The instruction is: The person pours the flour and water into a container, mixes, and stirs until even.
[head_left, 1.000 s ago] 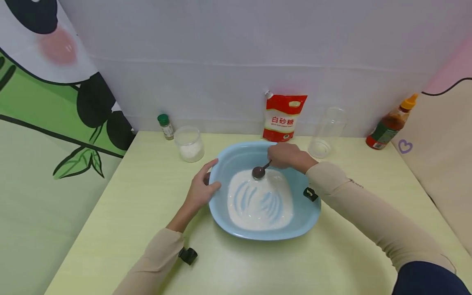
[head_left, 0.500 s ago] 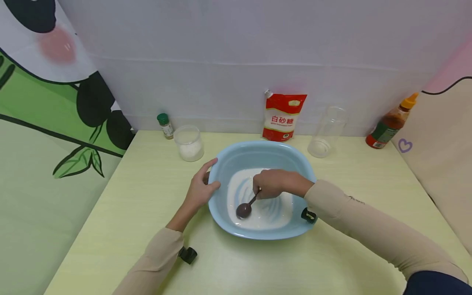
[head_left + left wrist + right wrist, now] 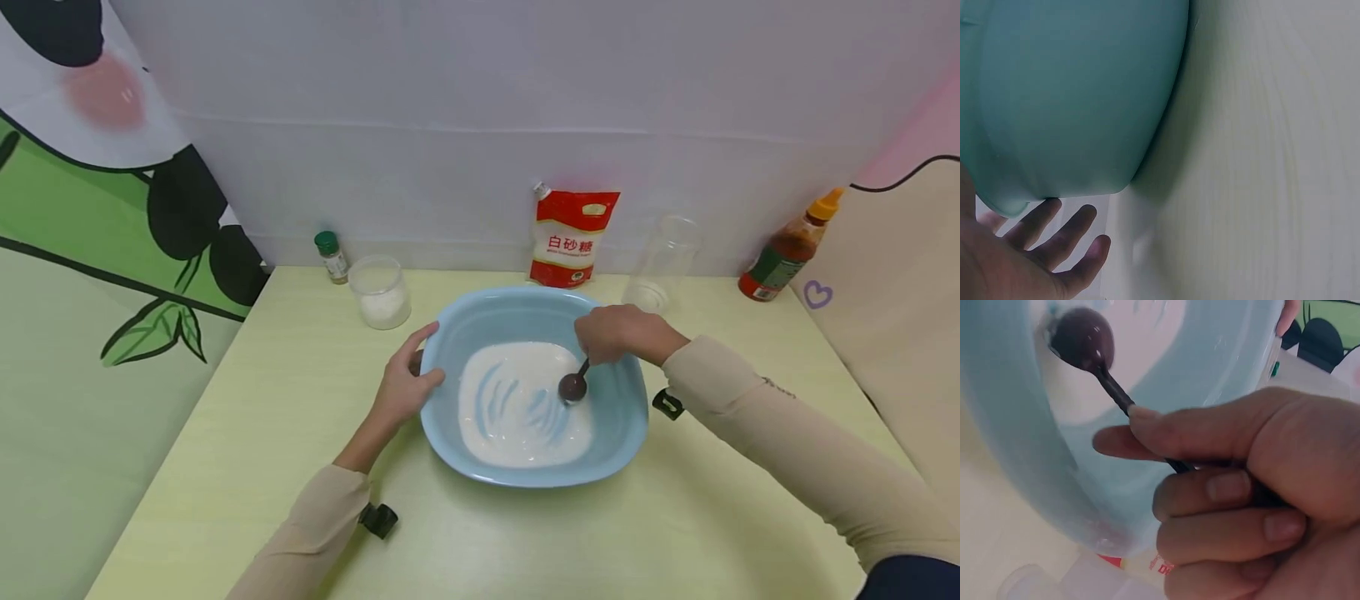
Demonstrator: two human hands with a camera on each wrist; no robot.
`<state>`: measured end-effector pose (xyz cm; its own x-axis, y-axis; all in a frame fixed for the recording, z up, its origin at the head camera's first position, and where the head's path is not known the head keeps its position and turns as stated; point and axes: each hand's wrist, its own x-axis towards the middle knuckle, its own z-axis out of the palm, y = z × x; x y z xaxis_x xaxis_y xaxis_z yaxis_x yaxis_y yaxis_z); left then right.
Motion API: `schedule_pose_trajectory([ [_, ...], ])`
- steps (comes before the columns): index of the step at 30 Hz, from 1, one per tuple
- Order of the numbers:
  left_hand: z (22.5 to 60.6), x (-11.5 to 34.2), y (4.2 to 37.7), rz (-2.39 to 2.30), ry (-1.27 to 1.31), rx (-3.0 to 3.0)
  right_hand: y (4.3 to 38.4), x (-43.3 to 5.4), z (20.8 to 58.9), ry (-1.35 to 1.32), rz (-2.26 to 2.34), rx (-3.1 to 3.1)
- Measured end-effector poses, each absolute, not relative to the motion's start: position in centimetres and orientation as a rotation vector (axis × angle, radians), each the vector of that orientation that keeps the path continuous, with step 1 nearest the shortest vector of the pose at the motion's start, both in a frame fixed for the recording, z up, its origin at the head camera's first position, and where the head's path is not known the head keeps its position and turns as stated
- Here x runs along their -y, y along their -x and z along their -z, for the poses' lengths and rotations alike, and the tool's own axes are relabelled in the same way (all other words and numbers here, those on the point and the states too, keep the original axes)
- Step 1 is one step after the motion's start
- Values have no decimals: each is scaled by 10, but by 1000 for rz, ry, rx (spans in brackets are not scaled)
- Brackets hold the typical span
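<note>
A light-blue plastic basin (image 3: 525, 475) stands on the table with a shallow layer of white liquid (image 3: 495, 442) in it, streaked where the blue bottom shows through. At its left rim my left hand (image 3: 400, 385) holds on, thumb over the edge; in the left wrist view the other fingers (image 3: 1066, 240) spread against the outer wall. My right hand (image 3: 618, 333), above the basin's right side, grips the dark handle of a brown spoon (image 3: 572, 387). Its rounded bowl sits at the right edge of the liquid. In the right wrist view, thumb and forefinger pinch the handle while the other fingers curl round it.
Along the back stand a small green-capped jar (image 3: 332, 257), a glass of white granules (image 3: 380, 293), a red and white sugar pouch (image 3: 572, 237) and a tall clear glass (image 3: 662, 262). A sauce bottle (image 3: 789, 247) with an orange cap stands back right. Fabric backdrops (image 3: 420, 92) border the table.
My right hand has swept the spoon from the basin's back to its front left, then across to the right side. The left hand stays on the rim; the basin has hardly moved.
</note>
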<state>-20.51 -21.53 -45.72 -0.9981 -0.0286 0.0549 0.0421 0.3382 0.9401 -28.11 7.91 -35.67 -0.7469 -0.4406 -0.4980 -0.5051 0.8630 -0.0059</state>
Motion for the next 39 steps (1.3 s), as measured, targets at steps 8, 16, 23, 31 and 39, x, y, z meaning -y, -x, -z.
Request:
schedule_pose_trajectory([
  [8,457,213,206,1776,32,2511,301,-66,362,504,43,-2719],
  [16,456,212,206,1786,46,2505,304,-27,373,689,85,-2700],
  [23,456,212,207,1801,45,2493,289,-6,381,929,109,-2632],
  [31,458,214,206,1804,23,2500,259,1,380,1033,57,-2421],
  [39,459,217,205,1803,5,2505,248,-26,373,968,-80,-2303],
])
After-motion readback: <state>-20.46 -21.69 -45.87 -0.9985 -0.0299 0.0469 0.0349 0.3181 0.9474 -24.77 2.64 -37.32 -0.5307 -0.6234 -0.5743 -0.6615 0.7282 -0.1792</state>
